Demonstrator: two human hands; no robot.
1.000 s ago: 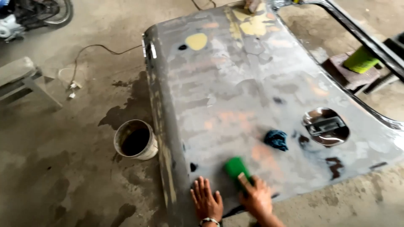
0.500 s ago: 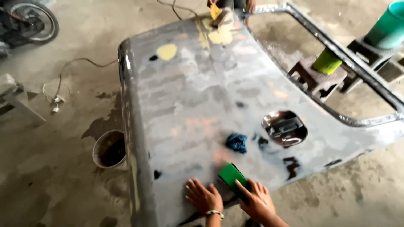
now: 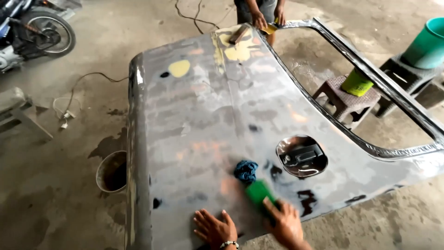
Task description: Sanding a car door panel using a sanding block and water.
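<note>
Grey sanded metal, patched with yellow filler, forms the large car body panel (image 3: 199, 134) that fills the view. Blue rag (image 3: 246, 170) lies crumpled on the panel, just beyond the green sanding block (image 3: 258, 191) and beside the round fuel-filler recess (image 3: 301, 156). Beside the panel's left edge a bucket (image 3: 112, 172) stands on the concrete floor, with a cable (image 3: 78, 88) farther off. Through the window opening show a brown stool (image 3: 342, 99) and a teal bucket (image 3: 428, 44). At the far end, another person's hands (image 3: 267, 19) rest at the panel edge. Left hand (image 3: 215, 228) lies flat, fingers spread, grasping nothing. Right hand (image 3: 286, 222) presses on the sanding block, fingers curled over its near end. Compared with half a second earlier, the block sits slightly farther right and closer to the rag, and the camera view has swung to reveal more of the far end.
</note>
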